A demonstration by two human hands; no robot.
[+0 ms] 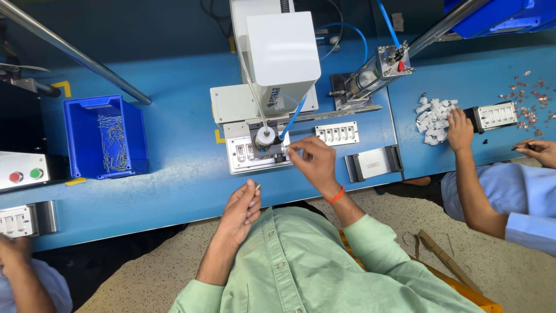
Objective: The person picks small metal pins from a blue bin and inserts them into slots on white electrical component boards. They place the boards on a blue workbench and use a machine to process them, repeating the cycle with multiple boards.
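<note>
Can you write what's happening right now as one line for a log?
left hand: pinching small pin | right hand: placing small white part at jig under white press | blue bin: holds pins

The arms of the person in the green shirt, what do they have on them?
Both arms wear a light green button-up shirt with the sleeves pushed up, so the forearms are bare. The right hand has a thin orange band around its wrist. The left hand wears nothing: no glove, watch or ring that shows. Neither hand is gloved.

Bright even overhead light, soft short shadows, mild glare on white machine housing (282, 49), sharp focus
</note>
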